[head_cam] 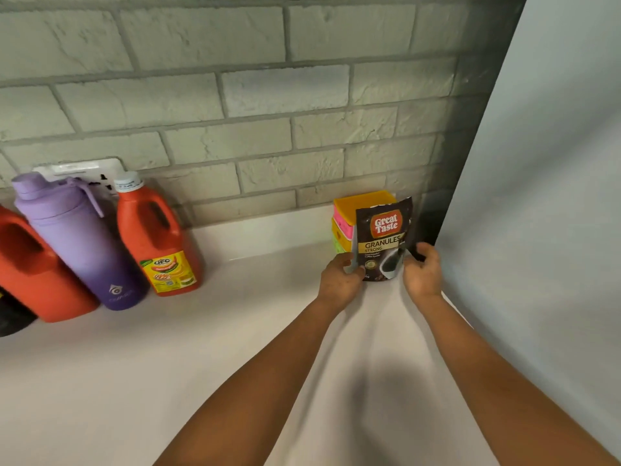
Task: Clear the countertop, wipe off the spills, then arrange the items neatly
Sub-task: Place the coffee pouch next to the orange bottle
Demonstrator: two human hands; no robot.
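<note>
A dark brown coffee granules pouch (pixel 383 237) stands upright on the white countertop (pixel 208 348), near the back right corner. My left hand (pixel 339 280) grips its lower left edge. My right hand (pixel 423 274) pinches its lower right edge. Right behind the pouch sits a stack of coloured plastic containers (pixel 349 216), yellow on top, then pink and green. At the left stand a red ketchup jug (pixel 158 240), a purple water bottle (pixel 77 243) and a second red jug (pixel 30 270), cut off by the frame.
A grey brick wall (pixel 235 112) backs the counter. A pale flat panel (pixel 544 213) closes off the right side. A white wall socket (pixel 87 169) shows behind the bottles. A dark object (pixel 10 317) peeks in at the far left edge.
</note>
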